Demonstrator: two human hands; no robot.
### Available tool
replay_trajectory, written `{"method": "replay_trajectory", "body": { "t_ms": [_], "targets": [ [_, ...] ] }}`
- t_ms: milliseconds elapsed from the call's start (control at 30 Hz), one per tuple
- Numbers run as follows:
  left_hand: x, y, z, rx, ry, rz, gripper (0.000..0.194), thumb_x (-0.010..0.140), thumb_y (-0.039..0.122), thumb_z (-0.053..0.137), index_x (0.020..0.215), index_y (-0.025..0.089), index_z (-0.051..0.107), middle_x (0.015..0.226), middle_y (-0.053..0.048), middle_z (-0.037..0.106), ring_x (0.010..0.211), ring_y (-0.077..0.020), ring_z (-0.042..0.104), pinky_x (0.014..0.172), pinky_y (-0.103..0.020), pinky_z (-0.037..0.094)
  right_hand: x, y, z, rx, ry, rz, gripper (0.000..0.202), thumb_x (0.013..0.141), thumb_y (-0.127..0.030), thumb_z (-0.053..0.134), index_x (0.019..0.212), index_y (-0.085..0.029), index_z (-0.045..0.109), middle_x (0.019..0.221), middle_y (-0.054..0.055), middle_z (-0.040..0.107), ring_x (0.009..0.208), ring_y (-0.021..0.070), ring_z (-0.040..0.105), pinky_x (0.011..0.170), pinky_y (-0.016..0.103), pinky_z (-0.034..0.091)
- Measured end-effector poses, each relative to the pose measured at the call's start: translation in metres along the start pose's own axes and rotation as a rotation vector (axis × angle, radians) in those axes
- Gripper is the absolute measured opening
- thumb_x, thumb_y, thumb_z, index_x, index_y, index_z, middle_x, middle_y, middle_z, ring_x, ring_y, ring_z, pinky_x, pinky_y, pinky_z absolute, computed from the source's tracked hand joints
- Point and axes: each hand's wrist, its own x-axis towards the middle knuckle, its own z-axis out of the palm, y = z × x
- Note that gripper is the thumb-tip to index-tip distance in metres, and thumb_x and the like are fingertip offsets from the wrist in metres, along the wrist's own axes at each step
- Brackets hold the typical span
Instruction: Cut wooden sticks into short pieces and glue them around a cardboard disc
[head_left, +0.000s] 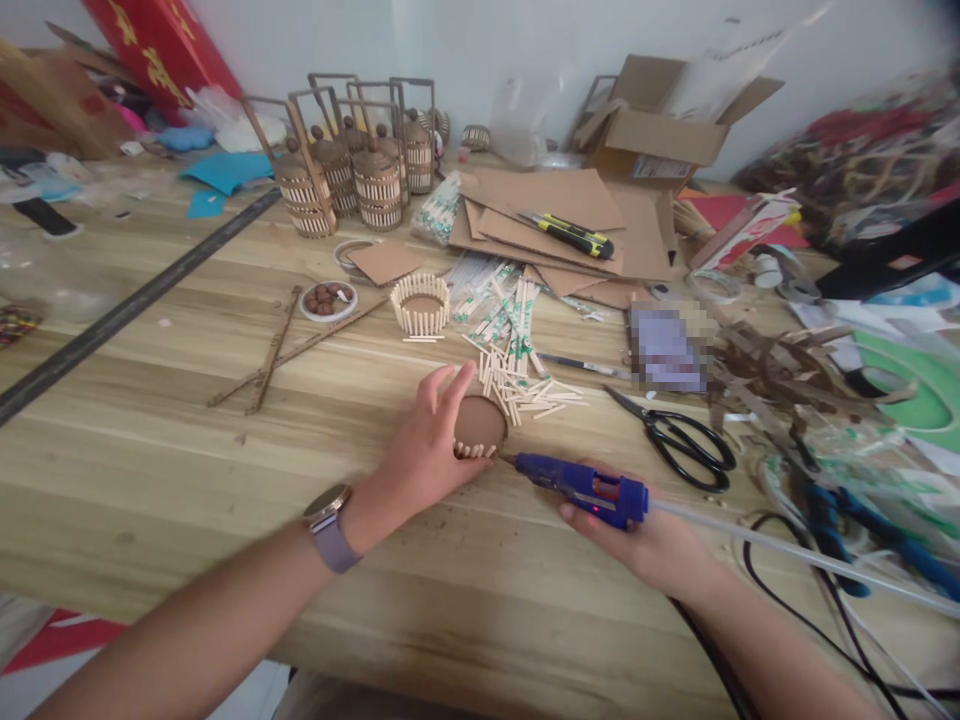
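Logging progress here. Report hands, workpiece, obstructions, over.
Left hand at brown disc; right hand gripping blue glue gun, tip near disc. Short sticks along disc's near edge. Loose stick pile just beyond disc, clear of tip.

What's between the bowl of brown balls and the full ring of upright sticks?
In the head view, the end of a brown strip.
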Motion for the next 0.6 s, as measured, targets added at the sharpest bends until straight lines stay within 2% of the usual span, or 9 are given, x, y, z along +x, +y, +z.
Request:
{"method": "replay_trajectory", "body": {
  "t_ms": [167, 333, 433, 600],
  "targets": [
    [0.000, 0.001, -0.001, 0.016, -0.008, -0.001, 0.116, 0.065, 0.020, 0.085, 0.153, 0.031, 0.010, 0.147, -0.018, 0.029, 0.139, -0.0405, 0.035, 0.105, -0.058, 0.045, 0.001, -0.009, -0.001, 0.016, -0.022, 0.016, 0.038, 0.078, -0.053, 0.061, 0.095, -0.020, 0.069, 0.089, 0.009, 0.077, 0.082, 0.0288, 0.074, 0.074, 0.041, 0.060],
    [0.001, 0.001, -0.001, 0.024, -0.006, 0.006, 0.118, 0.064, 0.021, 0.086, 0.153, 0.031, 0.009, 0.147, -0.017, 0.029, 0.139, -0.0403, 0.036, 0.105, -0.058, 0.045, 0.001, -0.002, 0.004, 0.018, -0.020, 0.007, 0.040, 0.077, -0.055, 0.062, 0.097, -0.021, 0.070, 0.095, 0.011, 0.077, 0.087, 0.0303, 0.073, 0.079, 0.044, 0.060],
    [0.001, 0.001, -0.001, 0.032, -0.006, 0.012, 0.119, 0.063, 0.020, 0.086, 0.153, 0.031, 0.009, 0.147, -0.018, 0.029, 0.138, -0.0400, 0.037, 0.104, -0.057, 0.046, 0.000, 0.003, 0.006, -0.008, 0.023, 0.016, 0.043, 0.074, -0.058, 0.065, 0.097, -0.022, 0.071, 0.096, 0.010, 0.077, 0.089, 0.0317, 0.073, 0.081, 0.045, 0.059],
    [0.001, 0.000, -0.001, 0.029, -0.009, 0.003, 0.119, 0.062, 0.020, 0.086, 0.153, 0.031, 0.010, 0.146, -0.018, 0.030, 0.137, -0.0398, 0.039, 0.103, -0.056, 0.047, 0.001, -0.005, 0.007, 0.040, -0.006, 0.017, 0.042, 0.076, -0.059, 0.060, 0.093, -0.022, 0.069, 0.085, 0.009, 0.076, 0.076, 0.0295, 0.072, 0.069, 0.042, 0.060]
  ]
}}
